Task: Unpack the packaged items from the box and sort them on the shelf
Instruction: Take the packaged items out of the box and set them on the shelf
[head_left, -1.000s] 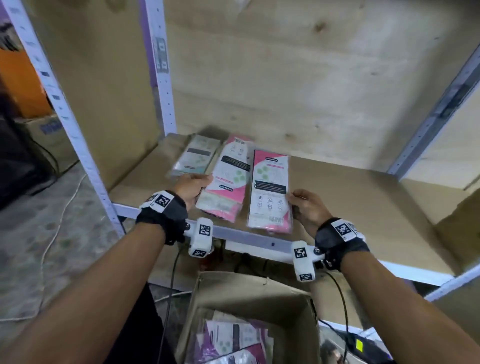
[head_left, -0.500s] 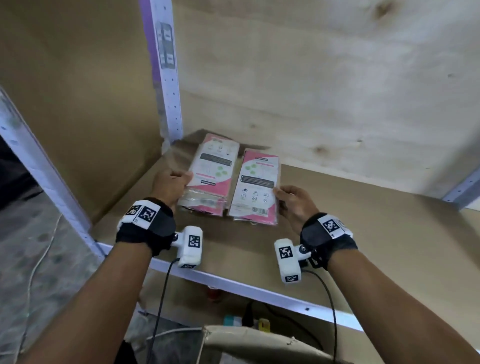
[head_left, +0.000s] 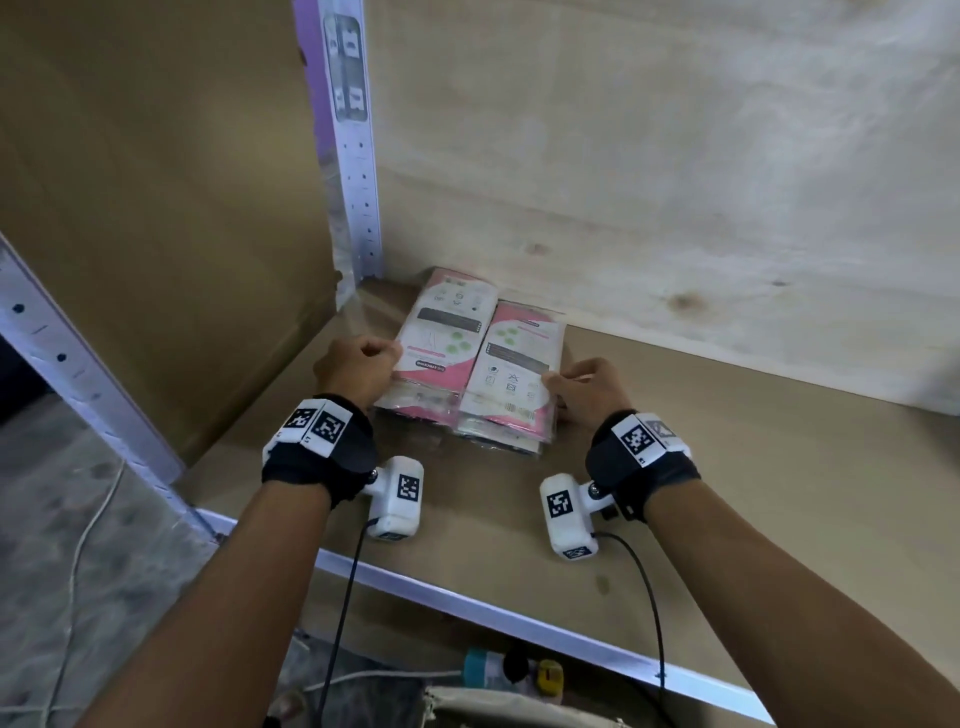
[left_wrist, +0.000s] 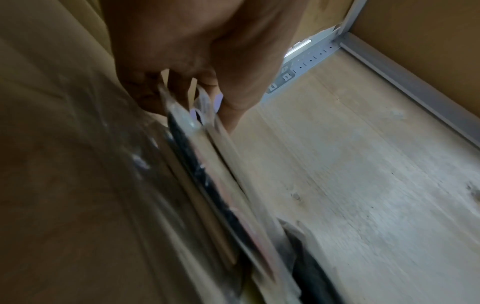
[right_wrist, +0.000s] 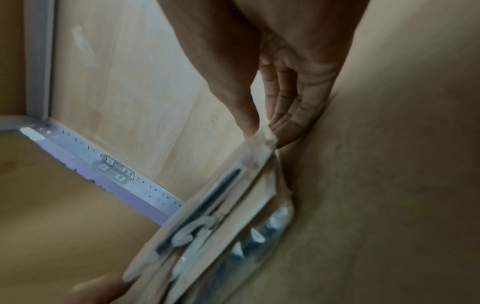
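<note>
Two stacks of flat pink-and-white plastic-wrapped packets lie side by side on the brown shelf board (head_left: 727, 467), near its back left corner. My left hand (head_left: 363, 361) grips the left stack (head_left: 441, 332) at its left edge, fingers curled round several packets (left_wrist: 197, 144). My right hand (head_left: 582, 389) pinches the right stack (head_left: 519, 364) at its right edge, thumb on top and fingers under the packets (right_wrist: 249, 174). The box (head_left: 498, 709) shows only as a rim at the bottom of the head view.
A perforated metal upright (head_left: 353, 156) stands at the back left corner, and a plywood back wall (head_left: 675, 182) closes the shelf. A metal rail (head_left: 519, 618) edges the shelf front. Small items (head_left: 514, 670) lie below it. The floor with a cable (head_left: 78, 571) is at left.
Both hands have pushed the two stacks from the shelf's front edge back towards the rear left corner. The head moved closer, and the box has dropped almost out of view.
</note>
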